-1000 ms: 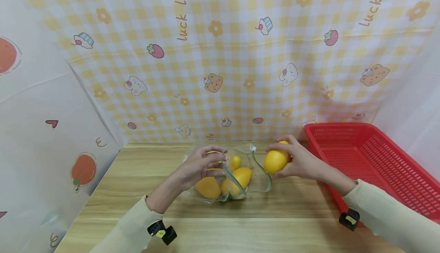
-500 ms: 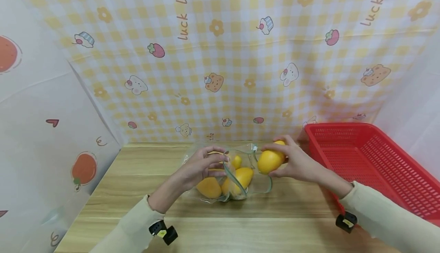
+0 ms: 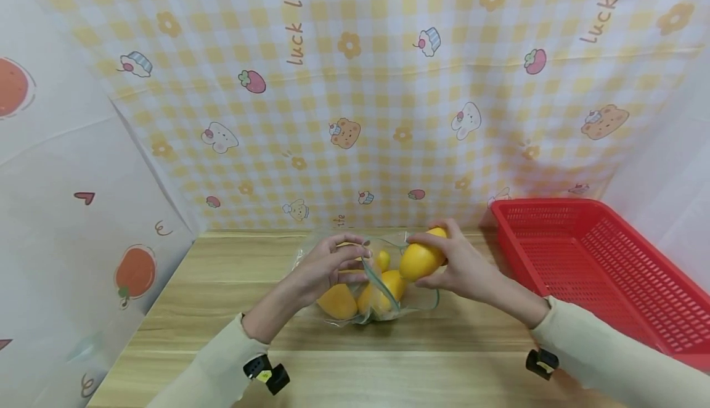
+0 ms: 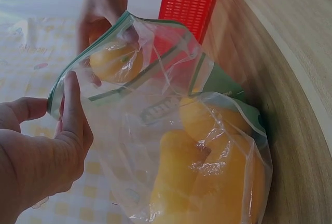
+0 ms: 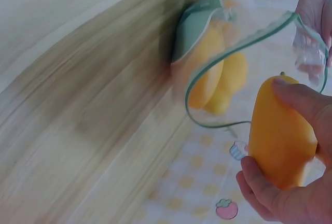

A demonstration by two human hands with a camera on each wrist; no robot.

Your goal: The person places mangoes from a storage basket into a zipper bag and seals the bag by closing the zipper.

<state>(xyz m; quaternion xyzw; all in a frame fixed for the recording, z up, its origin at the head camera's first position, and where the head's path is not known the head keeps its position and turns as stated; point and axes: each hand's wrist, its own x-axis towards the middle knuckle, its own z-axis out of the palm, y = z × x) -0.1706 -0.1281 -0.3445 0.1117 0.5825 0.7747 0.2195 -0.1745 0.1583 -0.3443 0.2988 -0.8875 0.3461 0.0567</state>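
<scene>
A clear zip bag [image 4: 129,136] with a green-edged mouth lies on the table, with several yellow mangoes [image 3: 337,302] inside. My left hand [image 3: 324,269] pinches the rim of the bag's mouth between thumb and fingers, as the left wrist view shows. In my right hand [image 3: 463,269] is another mango [image 3: 420,262], gripped around its sides by fingers and thumb. That mango is at the bag's open mouth, its stem end pointing towards the bag in the right wrist view. Part of its far side is hidden by my fingers.
To the right stands a red plastic basket [image 3: 554,260] with perforated walls; my right forearm passes in front of its near side. The wooden table [image 3: 388,371] ends at a yellow-checked cloth [image 3: 383,106] hanging behind. White printed sheeting [image 3: 83,241] hangs at the left.
My right hand has moved left with the mango, from beside the bag to its mouth. My left hand has stayed nearly still on the rim.
</scene>
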